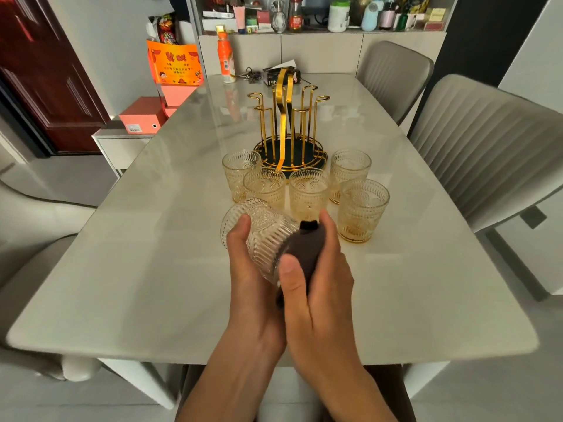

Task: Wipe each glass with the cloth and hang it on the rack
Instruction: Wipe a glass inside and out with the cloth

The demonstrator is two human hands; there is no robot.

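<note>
Above the near half of the table (pixel 152 269), a ribbed glass (pixel 259 236) is held tilted, mouth pointing up and to the left. The left hand (pixel 246 269) grips it from below, fingers curled round its wall. The right hand (pixel 320 278) clasps a dark brown cloth (pixel 301 254) and presses it against the base end of the glass. Five more glasses stand upright on the table just beyond: one (pixel 240 172), a second (pixel 264 188), a third (pixel 309 191), a fourth (pixel 350 172) and a fifth (pixel 362 208). Behind them stands the gold rack (pixel 289 129), no glass on its hooks. An orange bottle (pixel 226 59) stands at the far edge.
</note>
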